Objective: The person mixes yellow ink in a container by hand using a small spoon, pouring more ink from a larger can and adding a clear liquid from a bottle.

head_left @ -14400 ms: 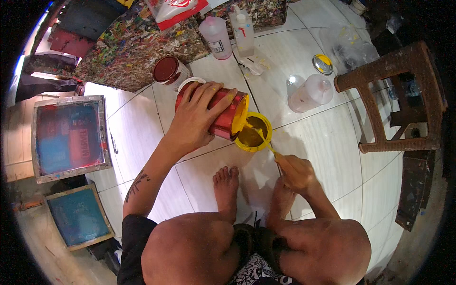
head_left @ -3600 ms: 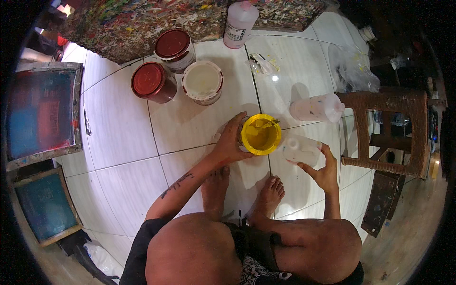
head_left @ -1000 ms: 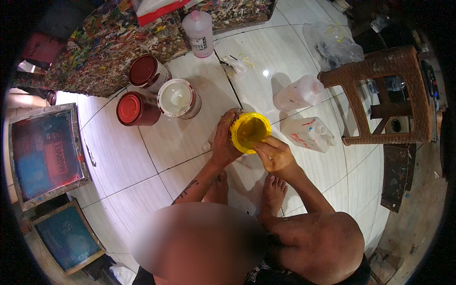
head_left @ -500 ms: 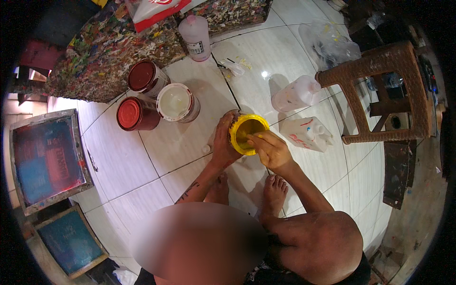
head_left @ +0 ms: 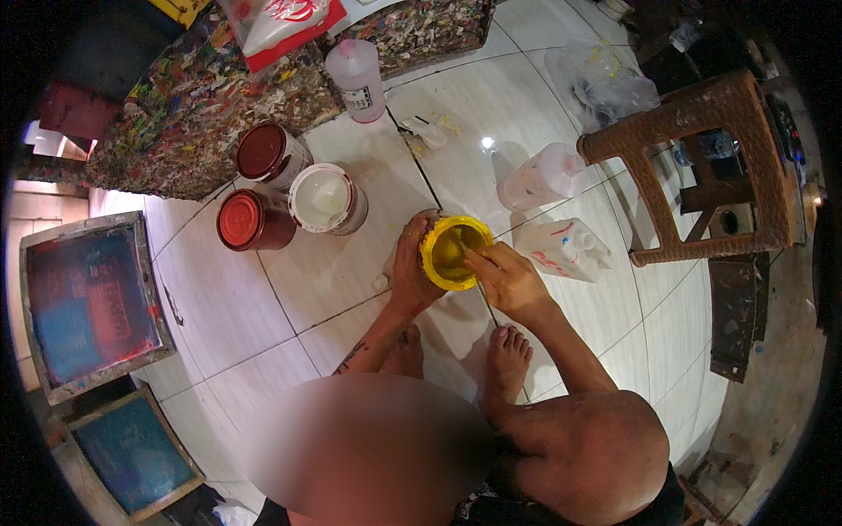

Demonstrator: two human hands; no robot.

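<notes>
A paint tub [head_left: 431,271] with a yellow-smeared rim is held over the floor tiles between my feet. My left hand [head_left: 410,259] wraps round its left side, fingers closed on the wall. Yellow paint [head_left: 450,250] lies inside. At the tub's right rim, my right hand [head_left: 511,282] is closed in a pinch, fingertips over the opening. What it grips is mostly hidden by the fingers; only a thin yellowish piece shows by the fingertips. A white open tub [head_left: 326,198] with a pale inside stands to the left, near two reddish lidded cans, one [head_left: 250,219] in front and one [head_left: 271,152] behind.
Right of the tub are a white jerrycan [head_left: 566,250] and a translucent bottle [head_left: 541,176]. Another bottle [head_left: 358,81] stands by a paint-crusted block [head_left: 210,105]. A brown stool [head_left: 693,167] is at right, by a plastic bag [head_left: 605,88]. Framed screens [head_left: 95,302] lean at left.
My right hand has shifted slightly right and back from the tub's middle toward its right rim, showing more of the paint. My left hand keeps its hold. The whole view has tilted a little.
</notes>
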